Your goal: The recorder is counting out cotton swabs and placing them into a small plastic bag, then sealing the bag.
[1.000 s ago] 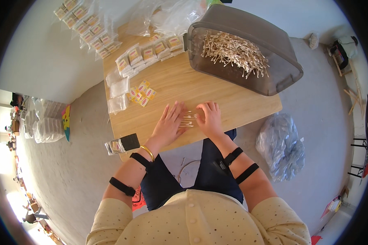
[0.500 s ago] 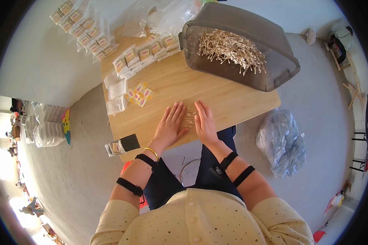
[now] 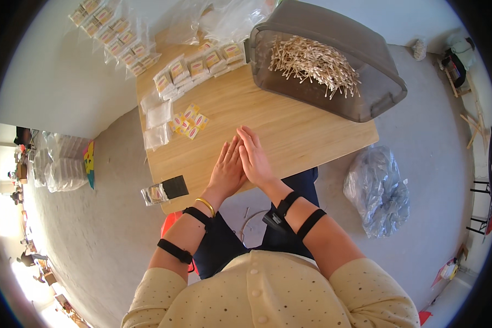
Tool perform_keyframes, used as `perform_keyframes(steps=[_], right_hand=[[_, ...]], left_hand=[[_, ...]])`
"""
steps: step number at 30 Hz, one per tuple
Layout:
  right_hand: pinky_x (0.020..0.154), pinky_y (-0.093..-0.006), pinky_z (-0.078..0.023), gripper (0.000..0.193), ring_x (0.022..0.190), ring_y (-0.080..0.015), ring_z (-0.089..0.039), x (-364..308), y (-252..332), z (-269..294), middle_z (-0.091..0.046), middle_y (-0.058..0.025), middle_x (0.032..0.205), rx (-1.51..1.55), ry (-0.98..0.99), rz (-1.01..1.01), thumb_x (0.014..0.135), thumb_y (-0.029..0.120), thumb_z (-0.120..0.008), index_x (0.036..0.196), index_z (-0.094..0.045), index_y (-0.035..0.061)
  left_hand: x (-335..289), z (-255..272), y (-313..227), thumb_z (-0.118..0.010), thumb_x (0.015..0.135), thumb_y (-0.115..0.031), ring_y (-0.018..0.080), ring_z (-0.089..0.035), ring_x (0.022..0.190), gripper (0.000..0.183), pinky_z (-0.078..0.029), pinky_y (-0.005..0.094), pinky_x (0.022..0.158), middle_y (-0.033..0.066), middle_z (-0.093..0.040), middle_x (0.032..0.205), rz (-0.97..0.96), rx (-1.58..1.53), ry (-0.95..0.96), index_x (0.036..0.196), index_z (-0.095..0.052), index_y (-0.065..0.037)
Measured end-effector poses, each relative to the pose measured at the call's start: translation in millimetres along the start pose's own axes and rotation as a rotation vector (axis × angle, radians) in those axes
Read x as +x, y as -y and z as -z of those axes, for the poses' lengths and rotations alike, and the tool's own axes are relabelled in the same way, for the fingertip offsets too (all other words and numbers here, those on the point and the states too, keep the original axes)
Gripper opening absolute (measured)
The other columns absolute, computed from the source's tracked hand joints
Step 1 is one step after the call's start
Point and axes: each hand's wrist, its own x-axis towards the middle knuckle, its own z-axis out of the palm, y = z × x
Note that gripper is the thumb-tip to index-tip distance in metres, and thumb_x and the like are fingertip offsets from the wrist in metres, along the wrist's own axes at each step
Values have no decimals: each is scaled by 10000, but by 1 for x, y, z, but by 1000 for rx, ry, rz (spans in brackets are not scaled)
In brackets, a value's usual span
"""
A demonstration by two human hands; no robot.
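Note:
Close to the table's front edge, my left hand [image 3: 227, 170] and my right hand [image 3: 257, 162] meet side by side, fingers straight and pointing away from me. The right hand's fingers overlap the edge of the left hand's. The cotton swabs that lay between them are now hidden by the hands. Farther off, a large pile of cotton swabs [image 3: 314, 65] lies in a grey plastic bin [image 3: 333, 109] tipped toward me. Left of my hands are several small yellow-and-white cards [image 3: 190, 121].
Clear bags [image 3: 158, 136] lie at the table's [image 3: 290, 131] left edge, below a row of filled swab packs [image 3: 197, 66]. A small pack with a black flap [image 3: 175, 187] sits at the near left corner. A large clear plastic bag [image 3: 377, 191] rests on the floor at right.
My right hand has moved left against my left hand, closing the gap between them. The cotton swabs seen in that gap are now covered.

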Motion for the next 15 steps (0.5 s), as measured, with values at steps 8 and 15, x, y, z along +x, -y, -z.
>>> perform_keyframes(steps=[8, 15], right_hand=[[1173, -446, -376, 419, 1421, -407, -432, 3, -20, 35, -454, -249, 1516, -10, -130, -7, 1072, 100, -418, 1468, -483, -20], [1162, -445, -387, 420, 1398, -410, -454, -7, -20, 56, -474, -239, 1494, -61, -133, -51, 1060, 80, -424, 1465, -498, -4]], left_hand=[[6, 3, -11, -469, 1028, -581, 307, -168, 1606, 882, -116, 502, 1307, 176, -234, 1711, 170, -55, -50, 1626, -238, 25], [6, 7, -17, -503, 1015, -576, 303, -133, 1614, 918, -62, 524, 1302, 196, -208, 1715, 194, -69, -31, 1631, -204, 36]])
